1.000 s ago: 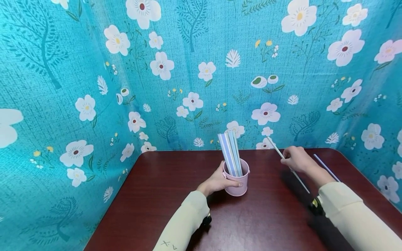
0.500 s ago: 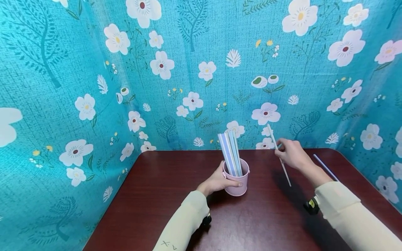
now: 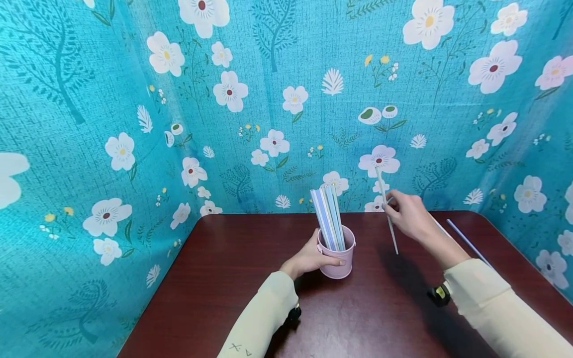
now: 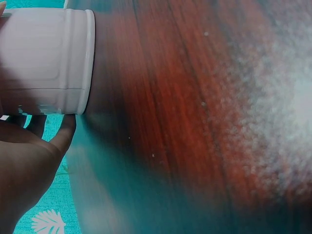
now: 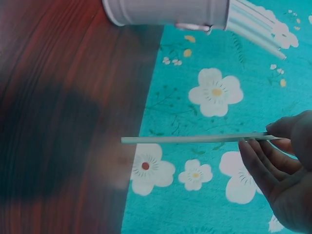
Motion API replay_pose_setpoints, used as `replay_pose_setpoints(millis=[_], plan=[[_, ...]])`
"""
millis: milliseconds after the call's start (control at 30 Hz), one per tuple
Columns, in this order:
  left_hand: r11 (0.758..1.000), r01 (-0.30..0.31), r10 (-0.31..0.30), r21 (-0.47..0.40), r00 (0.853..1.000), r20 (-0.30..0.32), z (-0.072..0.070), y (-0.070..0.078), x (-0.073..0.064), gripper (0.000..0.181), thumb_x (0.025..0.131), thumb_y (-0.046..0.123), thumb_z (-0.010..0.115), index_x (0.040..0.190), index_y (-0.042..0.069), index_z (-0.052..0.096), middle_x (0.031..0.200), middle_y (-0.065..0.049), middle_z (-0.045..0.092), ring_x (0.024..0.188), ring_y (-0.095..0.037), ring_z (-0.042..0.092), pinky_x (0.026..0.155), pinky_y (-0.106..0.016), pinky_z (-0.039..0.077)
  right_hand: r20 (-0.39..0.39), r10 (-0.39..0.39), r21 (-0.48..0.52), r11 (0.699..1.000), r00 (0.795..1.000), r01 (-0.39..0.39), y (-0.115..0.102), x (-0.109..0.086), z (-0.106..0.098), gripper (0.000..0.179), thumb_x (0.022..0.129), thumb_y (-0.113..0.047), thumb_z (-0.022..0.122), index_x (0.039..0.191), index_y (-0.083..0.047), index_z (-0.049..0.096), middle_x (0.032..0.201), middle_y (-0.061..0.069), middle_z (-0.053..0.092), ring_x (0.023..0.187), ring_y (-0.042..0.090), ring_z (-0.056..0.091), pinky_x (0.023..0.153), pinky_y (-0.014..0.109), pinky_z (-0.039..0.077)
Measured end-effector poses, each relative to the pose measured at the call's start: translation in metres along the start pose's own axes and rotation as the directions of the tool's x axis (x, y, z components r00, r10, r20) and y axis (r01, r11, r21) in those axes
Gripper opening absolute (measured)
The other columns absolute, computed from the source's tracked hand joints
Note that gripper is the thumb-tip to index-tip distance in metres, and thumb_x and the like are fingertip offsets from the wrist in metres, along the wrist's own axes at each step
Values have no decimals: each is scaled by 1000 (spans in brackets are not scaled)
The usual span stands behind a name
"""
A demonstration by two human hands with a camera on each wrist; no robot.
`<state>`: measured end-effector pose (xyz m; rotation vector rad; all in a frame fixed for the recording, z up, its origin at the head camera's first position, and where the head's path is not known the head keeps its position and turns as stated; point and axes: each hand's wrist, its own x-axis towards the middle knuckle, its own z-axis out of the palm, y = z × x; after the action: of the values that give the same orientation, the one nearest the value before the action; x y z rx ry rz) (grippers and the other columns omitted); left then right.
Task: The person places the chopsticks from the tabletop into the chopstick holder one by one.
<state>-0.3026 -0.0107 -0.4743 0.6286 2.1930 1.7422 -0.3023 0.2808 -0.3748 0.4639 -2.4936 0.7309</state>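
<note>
My left hand (image 3: 312, 256) grips the side of a small pink bucket (image 3: 336, 263) standing on the table, thumb across its front. In the left wrist view, the fingers lie against the bucket's wall (image 4: 44, 53). Several straws (image 3: 329, 219), striped or pale in blue, white and green, lean to the left inside it. To the right of the bucket, my right hand (image 3: 405, 213) pinches a thin pale green straw (image 3: 392, 233) near its middle, above the table and nearly upright. The right wrist view shows this straw (image 5: 185, 139) between thumb and fingertips, its lower end free.
A blue-violet straw (image 3: 467, 242) lies at the right of the dark red-brown table (image 3: 233, 263). A pale straw (image 3: 440, 225) lies beside it, partly behind the right forearm. Blue flowered cloth (image 3: 268, 99) hangs along the table's back and sides.
My right hand has moved left toward the bucket, lifting the pale green straw and turning it more upright. The left hand and bucket have stayed in place.
</note>
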Motion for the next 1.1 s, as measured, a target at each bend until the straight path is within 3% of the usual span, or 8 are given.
replay_pose_setpoints(millis=[233,533,800,933,1100], plan=[[1000,-8,8,2,1000,-8,0,-1,0,91,72,17,92,144,28,38,136,8,53,121,-12,53,110,-40,40,-86,-43,66,997,995,48,-17,5,1,9,100,-6,63,106,1,65,87,16,75,76,33,73,68,52,57],[1000,-8,8,3,1000,-4,1,-2,0,90,73,18,92,144,28,37,136,8,52,122,-13,53,110,-41,40,-177,-158,81,981,971,174,-35,10,1,5,97,-3,67,101,-5,65,87,6,72,76,20,69,69,44,60],[1000,-13,13,2,1000,-18,1,-2,1,90,72,17,93,142,27,38,135,7,53,120,-11,54,110,-38,39,-253,-103,192,969,962,154,-56,16,-2,6,97,-11,70,102,-7,69,84,3,72,73,9,67,70,9,49],[1000,-11,11,7,1000,-14,2,-2,0,90,72,18,93,144,27,38,135,8,52,120,-11,53,110,-39,40,-247,-80,244,959,966,141,-64,17,-1,7,97,-10,71,103,-6,69,84,4,73,72,6,69,69,7,49],[1000,-13,13,2,1000,-14,2,-1,0,90,72,17,92,143,27,38,135,7,52,120,-12,54,110,-39,40,-226,-62,279,952,972,126,-67,18,2,9,98,-11,69,104,-5,68,85,6,73,70,18,71,67,10,50]])
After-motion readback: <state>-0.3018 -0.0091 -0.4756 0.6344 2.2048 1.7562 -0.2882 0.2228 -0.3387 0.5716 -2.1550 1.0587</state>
